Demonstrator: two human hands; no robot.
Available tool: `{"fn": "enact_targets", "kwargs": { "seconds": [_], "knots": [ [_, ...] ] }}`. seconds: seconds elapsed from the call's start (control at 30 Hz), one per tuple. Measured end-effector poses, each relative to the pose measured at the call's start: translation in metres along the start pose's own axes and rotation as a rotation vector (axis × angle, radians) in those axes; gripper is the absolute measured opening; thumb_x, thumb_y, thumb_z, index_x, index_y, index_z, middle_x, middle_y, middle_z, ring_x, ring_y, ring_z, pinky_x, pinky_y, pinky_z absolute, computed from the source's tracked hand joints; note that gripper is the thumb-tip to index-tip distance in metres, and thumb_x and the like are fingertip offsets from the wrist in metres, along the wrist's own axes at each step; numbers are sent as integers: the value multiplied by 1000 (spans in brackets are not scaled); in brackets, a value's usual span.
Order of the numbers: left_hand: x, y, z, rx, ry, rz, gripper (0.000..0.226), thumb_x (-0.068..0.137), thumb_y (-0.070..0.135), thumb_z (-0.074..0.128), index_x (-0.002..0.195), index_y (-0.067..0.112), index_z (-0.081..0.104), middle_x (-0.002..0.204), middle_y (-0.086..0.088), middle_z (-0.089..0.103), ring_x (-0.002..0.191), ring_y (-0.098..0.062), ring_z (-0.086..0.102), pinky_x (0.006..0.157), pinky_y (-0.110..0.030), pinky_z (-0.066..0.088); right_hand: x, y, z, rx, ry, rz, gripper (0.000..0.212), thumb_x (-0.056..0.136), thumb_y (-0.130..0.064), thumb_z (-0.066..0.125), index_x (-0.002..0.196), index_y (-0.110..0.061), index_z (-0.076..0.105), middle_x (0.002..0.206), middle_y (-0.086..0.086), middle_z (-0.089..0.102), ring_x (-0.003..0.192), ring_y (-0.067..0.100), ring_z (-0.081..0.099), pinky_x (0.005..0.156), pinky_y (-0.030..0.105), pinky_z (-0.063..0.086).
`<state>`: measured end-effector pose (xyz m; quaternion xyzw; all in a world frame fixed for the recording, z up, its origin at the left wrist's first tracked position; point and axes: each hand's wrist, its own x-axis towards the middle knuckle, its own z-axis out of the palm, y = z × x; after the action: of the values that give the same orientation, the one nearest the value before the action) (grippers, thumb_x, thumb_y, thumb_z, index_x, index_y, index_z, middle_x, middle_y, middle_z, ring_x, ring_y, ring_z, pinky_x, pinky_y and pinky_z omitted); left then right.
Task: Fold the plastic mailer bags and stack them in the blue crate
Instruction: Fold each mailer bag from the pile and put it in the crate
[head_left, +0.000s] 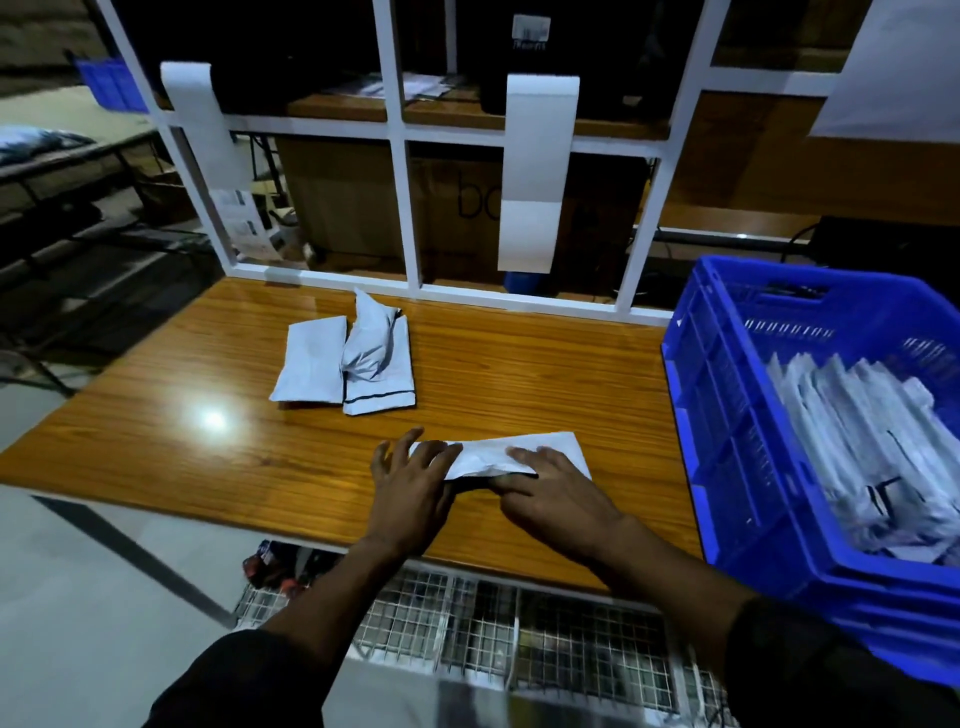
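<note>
A white plastic mailer bag (493, 454) lies folded into a narrow strip on the wooden table (208, 457), near its front edge. My left hand (410, 491) lies flat with spread fingers on the strip's left end. My right hand (553, 493) presses the right half, fingers straight on top and the thumb tucked at the lower edge. Three more white mailer bags (345, 364) sit further back, one of them crumpled and upright. The blue crate (727, 415) stands at the right with several folded mailers (878, 452) stacked inside.
A white frame partition (405, 208) rises along the table's back edge, with white bags (537, 171) draped over its rail. Cardboard boxes sit behind it. A wire mesh shelf (467, 623) runs below the table front. Another table (62, 130) stands far left.
</note>
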<state>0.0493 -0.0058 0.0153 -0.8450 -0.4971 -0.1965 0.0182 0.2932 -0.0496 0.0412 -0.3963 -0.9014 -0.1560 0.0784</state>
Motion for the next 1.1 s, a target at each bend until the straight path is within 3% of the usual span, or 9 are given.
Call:
{"fn": "enact_targets", "kwargs": {
  "seconds": [0.1, 0.27, 0.4, 0.47, 0.6, 0.73, 0.9, 1.0, 1.1],
  "knots": [
    [2, 8, -7, -32, 98, -125, 66, 95, 44, 62, 152, 20, 36, 159, -13, 35, 148, -38, 29, 113, -62, 24, 15, 9, -12, 106, 26, 76, 8, 84, -20, 66, 91, -22, 68, 113, -7, 70, 103, 31, 66, 64, 38, 54],
    [5, 17, -22, -73, 325, -188, 74, 93, 42, 51, 155, 9, 28, 161, -20, 23, 148, -40, 27, 114, -62, 23, 37, 30, -52, 604, 85, 354, 23, 78, -9, 62, 88, -25, 74, 94, -9, 75, 84, 11, 68, 66, 26, 50],
    [6, 19, -20, -111, 205, -69, 57, 100, 40, 40, 150, 12, 37, 159, -15, 30, 147, -36, 29, 112, -60, 30, 47, 60, -75, 1027, -255, 443, 29, 85, 4, 57, 81, -17, 77, 83, -2, 77, 70, 17, 70, 60, 34, 54],
    [6, 19, -11, -110, 36, -30, 58, 104, 49, 31, 153, 18, 36, 163, -11, 30, 151, -32, 25, 115, -58, 27, 48, 74, -74, 1023, -403, 414, 25, 88, 2, 59, 83, -14, 77, 84, 0, 77, 78, 29, 71, 66, 41, 55],
    [2, 21, 12, -29, -251, -15, 74, 103, 63, 6, 157, 21, 34, 164, -8, 30, 151, -32, 26, 113, -58, 28, 54, 83, -51, 626, -488, 470, 20, 89, -7, 63, 98, -20, 76, 105, 1, 75, 99, 20, 68, 82, 37, 55],
    [0, 35, 14, -7, -195, -128, 69, 107, 56, 11, 147, 16, 50, 154, -10, 48, 145, -33, 40, 110, -61, 32, 38, 24, -15, 467, -128, 597, 37, 98, -25, 47, 131, -16, 61, 132, 8, 63, 123, 30, 56, 104, 41, 43],
    [16, 48, 12, 20, -172, -70, 65, 105, 41, 14, 149, 7, 49, 153, -9, 50, 150, -26, 34, 122, -54, 18, 25, -28, 14, 396, -278, 593, 55, 108, -33, 28, 159, -14, 21, 167, 2, 15, 154, 19, 11, 123, 42, 9],
    [18, 49, 21, -12, -222, -68, 71, 102, 43, 7, 155, 9, 40, 160, -8, 41, 153, -27, 26, 123, -52, 18, 20, -33, 21, 290, -263, 606, 58, 97, -34, 32, 150, -14, 44, 159, 4, 38, 146, 23, 37, 117, 46, 25],
    [11, 46, 28, -25, -216, -103, 65, 103, 43, 13, 156, 16, 40, 161, -3, 39, 153, -31, 25, 120, -55, 27, 20, -32, 28, 273, -315, 611, 65, 97, -44, 17, 154, -19, 36, 162, -1, 31, 151, 18, 24, 119, 48, 21]
  ]
}}
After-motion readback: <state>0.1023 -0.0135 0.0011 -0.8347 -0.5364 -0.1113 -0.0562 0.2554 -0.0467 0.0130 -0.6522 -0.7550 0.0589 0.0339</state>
